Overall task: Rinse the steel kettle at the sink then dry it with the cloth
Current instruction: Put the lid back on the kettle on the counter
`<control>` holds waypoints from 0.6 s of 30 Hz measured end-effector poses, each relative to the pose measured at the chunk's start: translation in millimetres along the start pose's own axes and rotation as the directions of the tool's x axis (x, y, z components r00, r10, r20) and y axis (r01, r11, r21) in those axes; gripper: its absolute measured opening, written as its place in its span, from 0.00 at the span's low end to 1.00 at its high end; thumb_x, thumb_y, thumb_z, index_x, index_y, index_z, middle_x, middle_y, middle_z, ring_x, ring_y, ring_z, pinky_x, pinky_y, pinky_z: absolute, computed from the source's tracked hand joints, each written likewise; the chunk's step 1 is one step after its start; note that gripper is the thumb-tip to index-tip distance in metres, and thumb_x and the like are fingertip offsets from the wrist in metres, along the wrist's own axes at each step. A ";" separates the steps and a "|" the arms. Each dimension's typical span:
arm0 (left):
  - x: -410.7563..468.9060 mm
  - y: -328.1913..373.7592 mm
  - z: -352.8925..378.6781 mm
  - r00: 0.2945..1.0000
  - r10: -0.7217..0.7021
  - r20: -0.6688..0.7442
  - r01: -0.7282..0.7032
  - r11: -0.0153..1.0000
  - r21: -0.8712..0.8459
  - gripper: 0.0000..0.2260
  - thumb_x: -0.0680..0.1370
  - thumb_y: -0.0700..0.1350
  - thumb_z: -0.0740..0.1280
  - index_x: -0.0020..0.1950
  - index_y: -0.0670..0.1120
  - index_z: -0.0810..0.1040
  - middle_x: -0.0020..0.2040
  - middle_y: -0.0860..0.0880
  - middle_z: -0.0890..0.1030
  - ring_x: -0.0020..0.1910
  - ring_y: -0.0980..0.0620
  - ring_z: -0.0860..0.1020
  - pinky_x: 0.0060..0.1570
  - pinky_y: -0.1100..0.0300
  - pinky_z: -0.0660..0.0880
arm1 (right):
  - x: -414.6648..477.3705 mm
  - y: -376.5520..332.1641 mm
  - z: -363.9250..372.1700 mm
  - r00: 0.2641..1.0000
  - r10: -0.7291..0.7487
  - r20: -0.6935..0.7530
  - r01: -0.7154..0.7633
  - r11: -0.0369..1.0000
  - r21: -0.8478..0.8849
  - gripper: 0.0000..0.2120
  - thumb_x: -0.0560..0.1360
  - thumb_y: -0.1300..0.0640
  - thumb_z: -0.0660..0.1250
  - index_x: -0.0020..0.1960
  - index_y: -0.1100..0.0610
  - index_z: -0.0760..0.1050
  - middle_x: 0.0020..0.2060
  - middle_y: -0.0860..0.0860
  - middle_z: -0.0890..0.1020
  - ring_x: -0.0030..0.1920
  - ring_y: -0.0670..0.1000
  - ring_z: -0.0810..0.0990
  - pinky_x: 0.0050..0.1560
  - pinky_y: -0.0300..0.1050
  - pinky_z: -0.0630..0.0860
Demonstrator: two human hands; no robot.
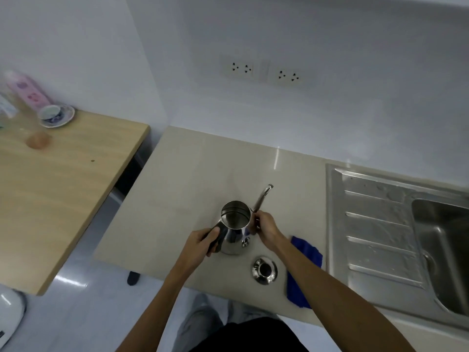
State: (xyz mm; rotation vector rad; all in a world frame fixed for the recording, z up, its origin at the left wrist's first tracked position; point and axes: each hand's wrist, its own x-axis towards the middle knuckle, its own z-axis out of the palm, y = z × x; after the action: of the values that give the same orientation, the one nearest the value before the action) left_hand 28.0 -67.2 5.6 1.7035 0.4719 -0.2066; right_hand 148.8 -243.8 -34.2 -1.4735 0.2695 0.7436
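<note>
Lid (264, 270) and blue cloth (305, 252) lie nearest on the counter (177, 179). Behind them, left hand (200, 241) grips the kettle (234, 231) handle; right hand (265, 229) pinches the spout base. Carry it level toward the sink (441, 250), handle held firmly.

We are looking down on a beige countertop (193, 174) that is carrying the open steel kettle (234, 228), its lid (264, 270) lying apart just in front of it, and a blue cloth (305, 252) spreading beside the lid toward the steel sink (380, 224) (set into the counter at the right). To the left, a separate wooden table (76, 179) is holding a cup on a saucer (56, 115) and some blurred bottles (28, 95).
</note>
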 end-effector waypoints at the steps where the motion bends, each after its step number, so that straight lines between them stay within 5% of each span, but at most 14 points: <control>1: 2.0 0.3 -3.7 1.000 -0.001 0.019 0.001 1.000 0.005 0.19 0.85 0.46 0.62 0.34 0.42 0.75 0.26 0.52 0.73 0.24 0.57 0.70 0.26 0.68 0.65 | 0.5 -0.5 2.6 1.000 0.006 -0.024 -0.006 1.000 0.006 0.20 0.75 0.65 0.49 0.27 0.62 0.69 0.19 0.58 0.72 0.24 0.56 0.75 0.34 0.47 0.69; 12: 17.0 -8.0 -24.7 0.985 0.001 0.173 -0.012 0.998 0.062 0.18 0.84 0.50 0.64 0.37 0.42 0.76 0.28 0.50 0.75 0.26 0.56 0.71 0.29 0.65 0.67 | 4.7 -0.3 10.2 0.996 -0.007 -0.088 0.006 1.000 -0.011 0.13 0.76 0.63 0.54 0.36 0.63 0.73 0.24 0.56 0.76 0.26 0.52 0.76 0.34 0.45 0.70; 15: 22.0 -13.3 -30.5 0.984 -0.002 0.176 -0.031 0.982 0.185 0.23 0.74 0.62 0.68 0.39 0.41 0.77 0.29 0.51 0.77 0.27 0.56 0.72 0.30 0.58 0.71 | 2.5 8.2 -0.8 0.996 0.001 -0.092 -0.011 0.994 -0.112 0.12 0.79 0.58 0.58 0.47 0.62 0.79 0.37 0.56 0.84 0.38 0.51 0.83 0.47 0.50 0.77; 18: 28.1 -22.5 -38.8 0.994 0.005 0.112 -0.044 0.936 0.350 0.26 0.66 0.68 0.70 0.45 0.46 0.76 0.37 0.47 0.82 0.32 0.48 0.80 0.36 0.47 0.79 | -12.9 32.0 -21.0 0.982 -0.057 -0.178 -0.018 0.920 -0.392 0.12 0.79 0.53 0.64 0.59 0.55 0.80 0.54 0.51 0.84 0.56 0.51 0.81 0.57 0.50 0.77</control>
State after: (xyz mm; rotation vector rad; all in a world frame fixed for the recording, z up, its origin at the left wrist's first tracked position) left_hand 38.9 -21.2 -18.3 2.0353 0.3454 -0.3835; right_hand 125.6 -269.8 -54.6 -1.9312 0.2560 0.6680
